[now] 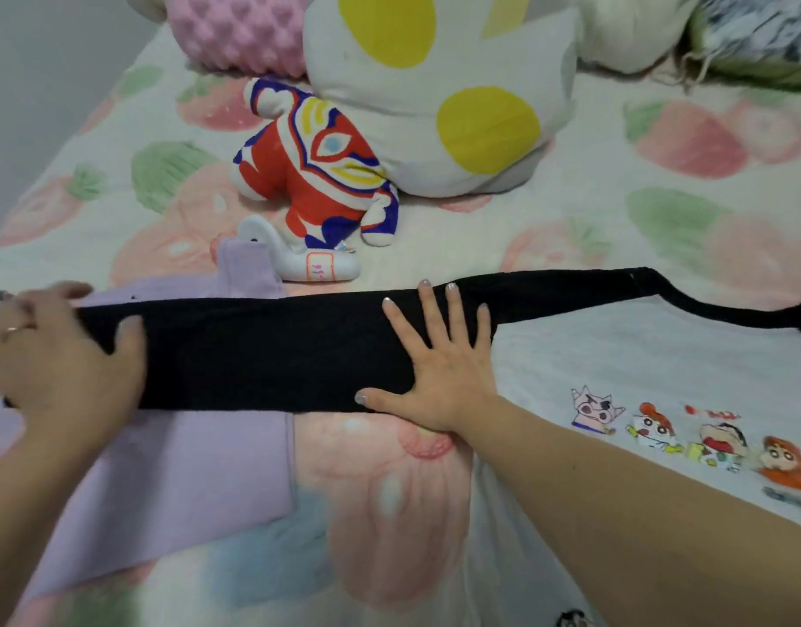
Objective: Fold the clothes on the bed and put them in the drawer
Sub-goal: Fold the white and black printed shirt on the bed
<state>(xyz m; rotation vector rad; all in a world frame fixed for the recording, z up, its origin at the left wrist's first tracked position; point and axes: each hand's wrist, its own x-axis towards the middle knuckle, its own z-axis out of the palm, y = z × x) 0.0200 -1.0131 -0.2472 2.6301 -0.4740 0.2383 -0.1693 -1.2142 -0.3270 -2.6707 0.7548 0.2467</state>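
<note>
A long black garment (272, 350) lies folded into a band across the bed, from the left edge to the far right. My left hand (59, 355) grips its left end, thumb over the top and fingers curled round the fabric. My right hand (439, 355) presses flat on the garment's middle with its fingers spread. Under the black garment's left part lies a lilac garment (163, 481). A white T-shirt (661, 368) with cartoon prints lies flat at the right, under my right forearm.
A strawberry-print sheet (380, 491) covers the bed. Behind the clothes sit a red, white and blue plush figure (317, 174), a white cushion with yellow spots (444, 92), a pink heart-textured pillow (240, 29) and a small white object (299, 260). A wall runs along the left.
</note>
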